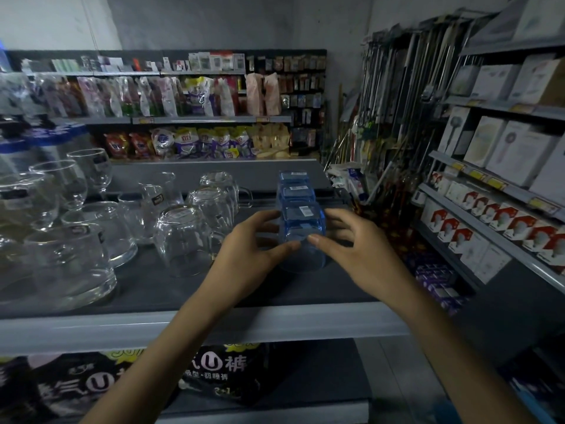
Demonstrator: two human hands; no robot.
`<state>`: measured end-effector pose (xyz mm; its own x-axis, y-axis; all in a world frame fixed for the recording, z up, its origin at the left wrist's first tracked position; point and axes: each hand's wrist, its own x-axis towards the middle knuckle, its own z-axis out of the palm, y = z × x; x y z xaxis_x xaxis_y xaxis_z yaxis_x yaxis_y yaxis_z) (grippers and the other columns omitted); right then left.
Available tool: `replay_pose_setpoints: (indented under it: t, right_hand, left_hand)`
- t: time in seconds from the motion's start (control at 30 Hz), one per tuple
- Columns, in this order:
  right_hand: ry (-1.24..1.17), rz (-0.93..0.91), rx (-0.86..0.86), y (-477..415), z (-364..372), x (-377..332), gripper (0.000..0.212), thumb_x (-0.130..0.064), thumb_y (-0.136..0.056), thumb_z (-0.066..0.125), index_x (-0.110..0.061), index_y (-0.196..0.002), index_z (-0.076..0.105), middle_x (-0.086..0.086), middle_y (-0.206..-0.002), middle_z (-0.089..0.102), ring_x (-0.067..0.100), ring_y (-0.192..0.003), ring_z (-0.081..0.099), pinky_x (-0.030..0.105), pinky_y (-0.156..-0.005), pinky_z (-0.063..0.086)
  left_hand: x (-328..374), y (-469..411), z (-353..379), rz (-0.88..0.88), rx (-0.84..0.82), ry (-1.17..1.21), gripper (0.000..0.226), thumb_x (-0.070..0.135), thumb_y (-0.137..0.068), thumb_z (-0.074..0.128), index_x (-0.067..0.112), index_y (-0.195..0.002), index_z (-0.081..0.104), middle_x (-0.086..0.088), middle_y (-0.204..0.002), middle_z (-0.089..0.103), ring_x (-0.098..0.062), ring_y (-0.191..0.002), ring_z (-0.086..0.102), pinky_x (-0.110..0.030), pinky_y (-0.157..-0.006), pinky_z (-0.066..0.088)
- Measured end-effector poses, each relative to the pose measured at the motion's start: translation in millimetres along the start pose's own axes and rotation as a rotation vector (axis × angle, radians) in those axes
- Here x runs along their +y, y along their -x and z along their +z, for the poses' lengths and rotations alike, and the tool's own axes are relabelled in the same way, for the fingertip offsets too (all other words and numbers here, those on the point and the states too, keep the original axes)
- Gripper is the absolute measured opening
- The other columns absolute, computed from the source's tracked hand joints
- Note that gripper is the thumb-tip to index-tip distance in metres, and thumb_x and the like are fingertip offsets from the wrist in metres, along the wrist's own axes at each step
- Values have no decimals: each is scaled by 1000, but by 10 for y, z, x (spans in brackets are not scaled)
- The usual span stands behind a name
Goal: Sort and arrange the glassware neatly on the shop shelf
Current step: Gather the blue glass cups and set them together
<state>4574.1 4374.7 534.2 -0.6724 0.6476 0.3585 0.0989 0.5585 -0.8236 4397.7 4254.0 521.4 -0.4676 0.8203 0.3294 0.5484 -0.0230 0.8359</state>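
The blue glass (302, 240) stands upside down on the dark shelf (183, 289), towards its right end, with a white sticker on its upturned base. Both hands cup it. The left grip (253, 246) has its fingers curled against the glass's left side and its thumb across the near face. The right grip (357, 249) mirrors it, with fingers on the right side and the thumb tip almost meeting the left thumb. Each grip is half closed around the glass.

Two more blue glasses (295, 188) line up right behind it, also inverted, making a row that runs back from the shelf's front.

Just left of the row are three clear mugs (186, 240), upside down in their own line. Further left are two beakers (154, 203), then wide jugs (70, 264) at the near left. Stemmed glasses (91, 169) stand upright behind the jugs.

Under the shelf's grey front edge lies a printed pack (214, 371). Across the aisle, bagged goods (198, 142) fill the far shelves. White and red boxes (489, 224) sit on the racks to the right, beside a cluster of hanging poles (397, 96).
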Motion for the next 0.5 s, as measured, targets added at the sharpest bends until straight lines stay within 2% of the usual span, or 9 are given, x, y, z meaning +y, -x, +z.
replay_pose_setpoints:
  t: [0.07, 0.23, 0.37, 0.5]
  right_hand:
    - [4, -1, -4, -6, 0, -7, 48, -28, -92, 75, -26, -138, 59, -21, -123, 68, -11, -109, 62, 20, -90, 57]
    - [6, -16, -9, 5, -5, 3, 52, -33, -92, 74, -29, -141, 56, -21, -129, 65, -8, -114, 61, 28, -98, 56]
    - [18, -82, -35, -21, -30, -44, 60, -42, -95, 69, -38, -150, 44, -32, -136, 52, -16, -126, 48, 19, -102, 50]
    - [30, -96, -144, -151, -76, -56, 64, -47, -97, 61, -40, -156, 36, -25, -160, 31, -6, -147, 28, 39, -120, 37]
  left_hand:
    - [-2, 0, 9, 11, 1, -4, 65, 34, -85, 83, 27, -144, 56, 9, -120, 72, -4, -103, 71, -36, -92, 61]
    - [2, -17, 8, 9, 7, -15, 68, 38, -84, 83, 27, -144, 55, 9, -121, 70, -4, -103, 71, -36, -92, 61]
    - [118, 20, -5, 53, 48, -8, 74, 47, -85, 79, 35, -150, 45, 20, -130, 59, -1, -119, 61, -27, -100, 53]
    - [196, -50, -22, 99, -40, -50, 75, 59, -89, 70, 42, -155, 39, 17, -156, 44, -5, -142, 44, -36, -116, 41]
